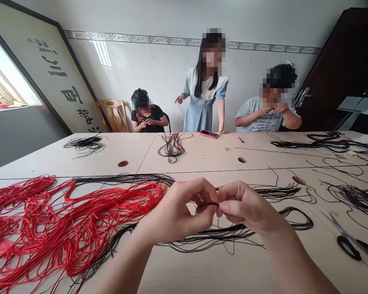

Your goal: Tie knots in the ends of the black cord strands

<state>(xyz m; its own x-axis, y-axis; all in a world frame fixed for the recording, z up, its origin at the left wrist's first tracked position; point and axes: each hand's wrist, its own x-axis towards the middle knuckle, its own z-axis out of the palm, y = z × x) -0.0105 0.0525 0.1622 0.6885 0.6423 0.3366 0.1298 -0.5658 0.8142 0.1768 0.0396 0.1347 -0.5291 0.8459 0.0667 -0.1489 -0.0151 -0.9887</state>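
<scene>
Thin black cord (209,204) is pinched between my two hands, which meet above the table. My left hand (184,208) curls round it with thumb and fingers closed on the cord. From the other side, my right hand (243,206) grips the same cord between thumb and forefinger, its fingertips touching the left ones. Loose ends hang below the fingers. Any knot in it is too small to make out. Under my hands lies a bundle of black cords (202,239), and another black bundle (272,191) lies just behind.
A large heap of red cord (88,220) covers the table's left side. Open scissors (346,234) lie at the right. More black cords (355,196) spread beyond them. Across the table are two seated people and one standing, near a pink-cased phone (209,134). The tabletop has round holes (123,163).
</scene>
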